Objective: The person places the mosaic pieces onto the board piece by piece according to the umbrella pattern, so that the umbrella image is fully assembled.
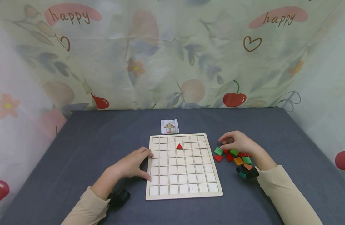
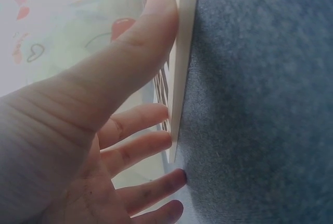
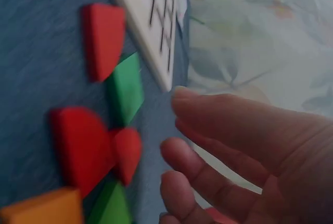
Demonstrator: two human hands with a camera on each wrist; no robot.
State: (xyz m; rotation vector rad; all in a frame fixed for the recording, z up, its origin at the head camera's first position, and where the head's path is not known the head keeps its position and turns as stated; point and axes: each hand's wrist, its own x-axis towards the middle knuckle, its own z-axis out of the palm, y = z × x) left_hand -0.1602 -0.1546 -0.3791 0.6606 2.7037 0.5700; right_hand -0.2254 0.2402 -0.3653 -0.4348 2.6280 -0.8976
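A pale wooden grid board (image 1: 189, 170) lies flat on the table. One red triangle (image 1: 179, 146) occupies a cell near its far side. Along the board's left edge rests my left hand (image 1: 136, 164), thumb and fingers spread and fairly straight; the left wrist view shows the thumb (image 2: 130, 41) against the board's side (image 2: 182, 52). My right hand (image 1: 240, 143) hovers over loose coloured pieces right of the board, fingers loosely bent, nothing visible between them. Among the pieces are a green one (image 3: 126, 88), a red one (image 3: 103, 39) and an orange one (image 1: 238, 161).
A small printed card (image 1: 170, 127) with a coloured grid pattern lies just beyond the board's far edge. The dark table (image 1: 105, 131) meets a patterned curtain (image 1: 167, 62) at the back. Wrist-worn black devices (image 1: 247, 172) sit close to the tabletop.
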